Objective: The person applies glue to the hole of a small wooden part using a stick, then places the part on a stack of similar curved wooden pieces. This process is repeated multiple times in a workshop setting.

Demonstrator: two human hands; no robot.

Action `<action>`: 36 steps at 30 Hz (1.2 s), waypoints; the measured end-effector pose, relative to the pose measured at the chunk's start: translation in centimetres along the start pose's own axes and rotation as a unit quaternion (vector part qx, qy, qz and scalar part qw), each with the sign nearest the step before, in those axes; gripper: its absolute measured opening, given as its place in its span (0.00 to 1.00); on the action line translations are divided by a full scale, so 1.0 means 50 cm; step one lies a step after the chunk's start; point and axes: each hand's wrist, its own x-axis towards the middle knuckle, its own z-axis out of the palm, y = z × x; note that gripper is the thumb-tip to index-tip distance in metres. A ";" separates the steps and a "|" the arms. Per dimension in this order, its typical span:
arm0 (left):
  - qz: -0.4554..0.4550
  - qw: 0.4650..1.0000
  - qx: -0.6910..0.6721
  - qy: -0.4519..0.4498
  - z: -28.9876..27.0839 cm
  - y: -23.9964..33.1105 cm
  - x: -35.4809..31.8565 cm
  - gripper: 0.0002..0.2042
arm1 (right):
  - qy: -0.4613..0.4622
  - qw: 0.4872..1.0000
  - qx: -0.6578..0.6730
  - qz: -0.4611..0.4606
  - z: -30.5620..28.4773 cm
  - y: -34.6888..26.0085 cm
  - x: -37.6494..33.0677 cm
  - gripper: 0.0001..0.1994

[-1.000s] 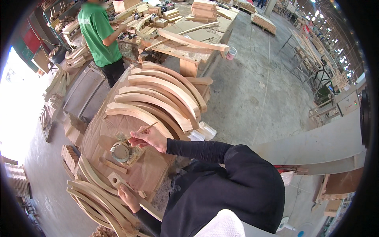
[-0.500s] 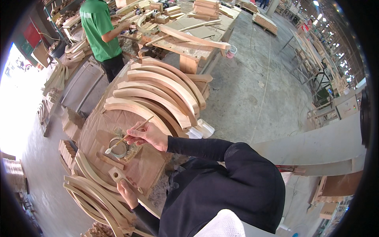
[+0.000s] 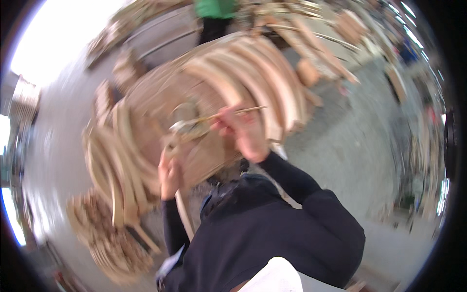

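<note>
The view is smeared by motion. My right hand (image 3: 244, 132) pinches a thin stick brush (image 3: 204, 118), its pale, wet-looking tip pointing left. That tip is near the round end of a wooden piece (image 3: 171, 148) with a dark hole in it. Fingers of my left hand (image 3: 169, 177) are wrapped round this piece just below the end, and its length runs down past my wrist. Whether brush and wood touch, I cannot tell. Behind the brush, a round cup (image 3: 185, 111) stands on the brown covered worktable (image 3: 155, 92).
Curved wooden parts (image 3: 262, 73) lie in a row at the far right of the table. More curved parts (image 3: 114, 160) are stacked on the left, above a pile of small wood pieces (image 3: 114, 238). A person in green (image 3: 214, 9) stands beyond the table.
My view has swung, so the table sits further right and higher in it. The brush tip has come away from the cup, closer to the wooden piece's holed end.
</note>
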 end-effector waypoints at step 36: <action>0.091 0.994 -0.056 -0.010 0.085 0.077 -0.035 0.28 | -0.100 0.992 -0.035 -0.064 -0.011 0.024 -0.029 0.05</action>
